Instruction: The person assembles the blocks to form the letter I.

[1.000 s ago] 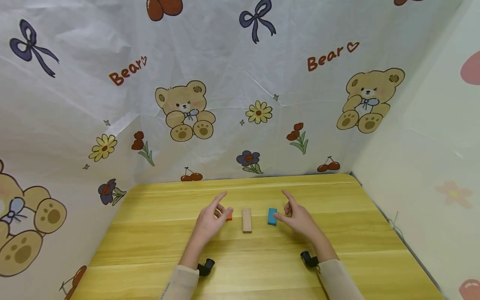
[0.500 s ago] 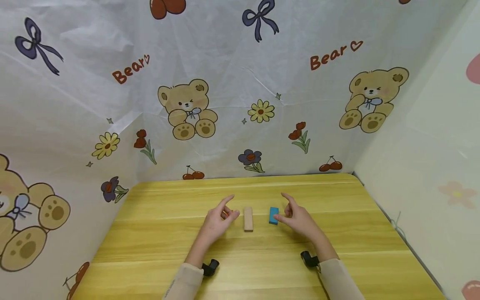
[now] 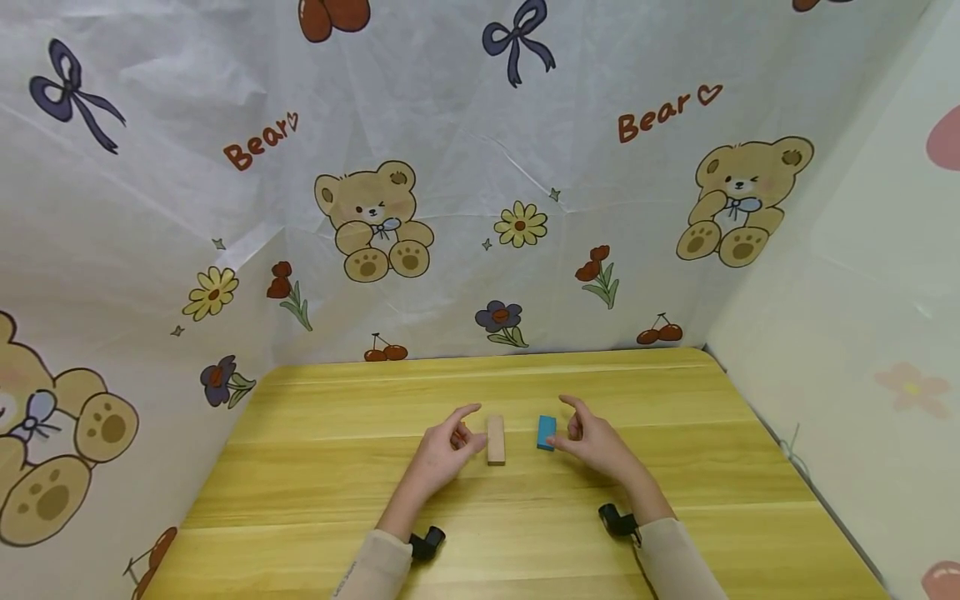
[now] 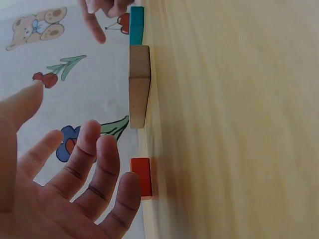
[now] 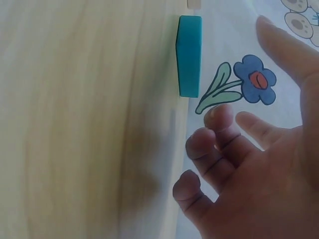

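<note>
A plain wooden block (image 3: 496,439) lies lengthwise on the table between the two hands. To its right lies a shorter blue block (image 3: 545,429). My left hand (image 3: 444,450) hovers just left of the wooden block, thumb tip near its side and fingers loosely bent around nothing. An orange-red block (image 4: 141,174) shows beyond the left fingers in the left wrist view; in the head view that hand hides it. My right hand (image 3: 597,443) hovers beside the blue block, its thumb tip overlapping the block's lower right corner in the head view. The right wrist view shows its palm holding nothing.
The yellow wood-grain table (image 3: 525,533) ends at a wall sheet (image 3: 450,108) printed with bears and flowers. A pale wall (image 3: 832,292) borders the right side, with a thin cable (image 3: 797,458) by the table edge. Small black wrist cameras (image 3: 427,543) sit at both wrists.
My left hand has moved right, across the orange-red block and toward the wooden block. My right hand's index fingertip has dipped slightly; the blocks stay where they were.
</note>
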Demonstrator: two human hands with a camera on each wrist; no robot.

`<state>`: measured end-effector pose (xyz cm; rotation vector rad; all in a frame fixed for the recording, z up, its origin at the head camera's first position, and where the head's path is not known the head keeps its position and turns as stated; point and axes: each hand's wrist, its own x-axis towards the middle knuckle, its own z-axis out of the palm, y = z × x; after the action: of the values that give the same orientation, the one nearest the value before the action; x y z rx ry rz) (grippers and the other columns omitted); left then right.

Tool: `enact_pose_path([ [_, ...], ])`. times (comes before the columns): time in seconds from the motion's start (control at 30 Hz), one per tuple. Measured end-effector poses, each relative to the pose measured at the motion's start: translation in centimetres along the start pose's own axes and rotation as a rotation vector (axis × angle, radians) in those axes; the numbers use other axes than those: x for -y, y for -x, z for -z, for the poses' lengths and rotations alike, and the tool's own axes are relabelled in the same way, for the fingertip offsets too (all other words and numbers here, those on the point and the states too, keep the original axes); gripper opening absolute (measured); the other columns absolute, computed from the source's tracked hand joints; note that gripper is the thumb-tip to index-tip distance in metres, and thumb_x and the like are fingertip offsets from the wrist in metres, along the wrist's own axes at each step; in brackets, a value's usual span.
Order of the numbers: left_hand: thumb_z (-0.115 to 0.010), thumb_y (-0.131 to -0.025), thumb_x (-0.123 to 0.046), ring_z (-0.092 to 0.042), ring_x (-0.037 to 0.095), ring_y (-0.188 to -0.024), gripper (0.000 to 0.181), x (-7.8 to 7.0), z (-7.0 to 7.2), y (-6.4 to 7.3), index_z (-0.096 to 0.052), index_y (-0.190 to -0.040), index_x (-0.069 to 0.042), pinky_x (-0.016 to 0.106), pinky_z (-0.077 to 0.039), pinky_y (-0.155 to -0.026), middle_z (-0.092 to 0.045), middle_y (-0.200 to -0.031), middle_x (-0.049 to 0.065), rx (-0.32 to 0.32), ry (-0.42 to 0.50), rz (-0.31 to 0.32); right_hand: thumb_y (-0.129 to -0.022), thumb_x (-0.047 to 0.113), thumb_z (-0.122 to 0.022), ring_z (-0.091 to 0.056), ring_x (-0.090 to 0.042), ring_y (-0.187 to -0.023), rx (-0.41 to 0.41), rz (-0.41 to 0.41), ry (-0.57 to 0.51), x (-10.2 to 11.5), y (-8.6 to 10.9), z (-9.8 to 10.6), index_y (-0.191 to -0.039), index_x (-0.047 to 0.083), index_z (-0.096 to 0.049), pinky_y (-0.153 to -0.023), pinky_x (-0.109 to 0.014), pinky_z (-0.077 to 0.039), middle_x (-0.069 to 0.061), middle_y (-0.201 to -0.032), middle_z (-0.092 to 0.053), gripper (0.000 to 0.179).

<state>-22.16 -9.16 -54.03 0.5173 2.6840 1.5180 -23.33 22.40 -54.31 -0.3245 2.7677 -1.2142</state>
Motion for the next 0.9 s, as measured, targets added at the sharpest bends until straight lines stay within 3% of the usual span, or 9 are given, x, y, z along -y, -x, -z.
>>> enact_pose_path([
  [0.3,-0.071,-0.103,-0.036,-0.062,0.007,-0.079,0.053,1.0,-1.2,0.1,-0.060,-0.151,-0.016,0.024,-0.052,-0.074,-0.071,-0.094,-0.004,0.042,-0.040,-0.036,-0.094,0.040,-0.081,-0.045,-0.013,-0.070,0.013,-0.003,0.029,-0.1,0.0,-0.5,-0.161,0.004,-0.038,-0.065,-0.028,-0.038,-0.001,-0.085,-0.054,0.087],
  [0.9,-0.076,-0.100,-0.029,-0.058,0.004,-0.082,0.046,1.8,-2.5,0.1,-0.068,-0.143,-0.017,0.029,-0.051,-0.080,-0.067,-0.089,-0.011,-0.006,-0.190,-0.060,-0.094,0.039,-0.081,-0.041,-0.013,-0.066,-0.007,-0.039,0.105,0.2,-0.3,-1.2,-0.158,0.006,-0.048,-0.063,-0.028,-0.032,0.001,-0.080,-0.052,0.078],
])
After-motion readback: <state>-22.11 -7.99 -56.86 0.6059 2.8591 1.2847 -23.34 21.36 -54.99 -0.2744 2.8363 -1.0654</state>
